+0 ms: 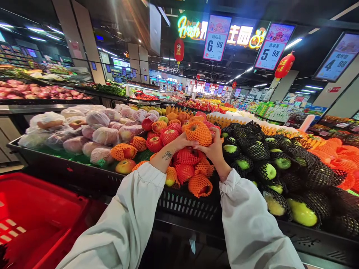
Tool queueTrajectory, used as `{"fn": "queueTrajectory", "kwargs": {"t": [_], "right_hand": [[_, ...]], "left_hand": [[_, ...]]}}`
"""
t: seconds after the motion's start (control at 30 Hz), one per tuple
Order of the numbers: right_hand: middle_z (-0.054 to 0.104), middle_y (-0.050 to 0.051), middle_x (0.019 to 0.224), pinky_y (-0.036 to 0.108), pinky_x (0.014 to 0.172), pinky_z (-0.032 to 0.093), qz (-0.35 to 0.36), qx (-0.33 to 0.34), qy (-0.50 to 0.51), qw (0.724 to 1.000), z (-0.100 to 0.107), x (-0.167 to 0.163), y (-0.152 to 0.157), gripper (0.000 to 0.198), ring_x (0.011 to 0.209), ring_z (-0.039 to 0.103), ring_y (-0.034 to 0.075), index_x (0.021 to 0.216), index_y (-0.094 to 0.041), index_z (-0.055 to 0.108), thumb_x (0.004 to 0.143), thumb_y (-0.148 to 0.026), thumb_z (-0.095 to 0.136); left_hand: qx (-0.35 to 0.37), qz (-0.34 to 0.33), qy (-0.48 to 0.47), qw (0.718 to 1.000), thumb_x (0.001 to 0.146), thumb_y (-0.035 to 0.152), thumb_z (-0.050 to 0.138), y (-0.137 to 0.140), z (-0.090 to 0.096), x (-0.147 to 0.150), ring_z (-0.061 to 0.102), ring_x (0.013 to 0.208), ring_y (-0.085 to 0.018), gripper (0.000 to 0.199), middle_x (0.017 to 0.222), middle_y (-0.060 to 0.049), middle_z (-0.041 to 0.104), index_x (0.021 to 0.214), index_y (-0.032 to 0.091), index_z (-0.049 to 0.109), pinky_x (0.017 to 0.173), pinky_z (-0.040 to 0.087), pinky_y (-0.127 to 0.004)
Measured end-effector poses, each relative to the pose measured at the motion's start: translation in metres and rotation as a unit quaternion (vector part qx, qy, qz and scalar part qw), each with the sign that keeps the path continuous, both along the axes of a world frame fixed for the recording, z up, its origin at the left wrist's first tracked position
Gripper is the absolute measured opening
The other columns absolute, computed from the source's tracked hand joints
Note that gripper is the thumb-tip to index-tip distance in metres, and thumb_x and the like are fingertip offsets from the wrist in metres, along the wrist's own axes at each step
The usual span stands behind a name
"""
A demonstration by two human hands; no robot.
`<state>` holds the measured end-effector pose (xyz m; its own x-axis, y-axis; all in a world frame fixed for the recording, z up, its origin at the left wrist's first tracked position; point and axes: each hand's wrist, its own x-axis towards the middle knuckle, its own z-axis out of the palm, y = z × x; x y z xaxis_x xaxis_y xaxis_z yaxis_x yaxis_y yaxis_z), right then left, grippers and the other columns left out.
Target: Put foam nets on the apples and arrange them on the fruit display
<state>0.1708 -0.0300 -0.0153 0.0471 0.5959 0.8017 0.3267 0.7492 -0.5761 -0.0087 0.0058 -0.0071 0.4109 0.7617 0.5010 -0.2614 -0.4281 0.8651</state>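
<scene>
Both hands are closed around an apple in an orange foam net (198, 133), raised just over the pile. My left hand (182, 142) grips it from the left side, thumb toward the middle. On the other side, my right hand (214, 147) holds it with the fingers partly hidden behind the fruit. Directly below lie red apples in red foam nets (188, 156). An orange foam net (200, 185) sits at the front edge of the pile. To the left is a bare red-yellow apple (125, 166).
Green apples in black nets (269, 171) fill the right side. Plastic-wrapped fruit (103, 135) lies on the left. A black slatted bin wall (187, 203) runs along the front. At lower left stands a red basket (42, 209). Price signs (217, 37) hang above.
</scene>
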Motion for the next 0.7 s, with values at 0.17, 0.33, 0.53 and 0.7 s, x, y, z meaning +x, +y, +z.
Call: {"fn": "queueTrajectory", "kwargs": {"t": [0.17,0.33,0.53,0.7], "right_hand": [[0.065,0.01,0.13,0.047,0.105,0.052,-0.001,0.034,-0.071,0.997,0.005,-0.005,-0.006,0.089,0.119,0.064,0.031,0.133,-0.026,0.05,0.06,-0.05,0.095],[0.065,0.011,0.126,0.051,0.107,0.049,-0.072,0.063,-0.086,0.992,0.006,0.001,0.002,0.067,0.114,0.062,0.029,0.135,-0.023,0.055,0.074,-0.027,0.082],[0.061,0.011,0.13,0.056,0.113,0.041,-0.172,0.078,-0.117,0.975,0.004,0.009,0.006,0.055,0.125,0.052,0.033,0.128,-0.026,0.065,0.075,-0.023,0.08],[0.062,0.011,0.125,0.056,0.113,0.041,-0.153,0.068,-0.107,0.98,0.003,0.007,0.006,0.034,0.123,0.053,0.032,0.112,-0.026,0.074,0.079,-0.03,0.079]], "left_hand": [[-0.002,0.031,-0.047,0.998,0.05,0.039,0.094,-0.002,0.003,0.003,0.065,0.125,-0.039,0.076,0.114,-0.012,0.078,0.119,0.015,0.073,0.11,0.049,-0.05],[-0.03,0.079,-0.12,0.989,0.052,0.047,0.089,0.008,-0.002,0.003,0.064,0.128,-0.038,0.072,0.111,-0.011,0.078,0.115,0.016,0.072,0.112,0.047,-0.049],[-0.055,0.059,-0.161,0.984,0.055,0.051,0.082,0.008,0.0,0.006,0.066,0.127,-0.039,0.063,0.108,-0.01,0.08,0.108,0.017,0.073,0.109,0.05,-0.049],[-0.083,0.057,-0.179,0.979,0.055,0.05,0.082,0.003,0.003,0.007,0.067,0.125,-0.039,0.06,0.105,-0.01,0.081,0.104,0.016,0.074,0.108,0.053,-0.049]]}}
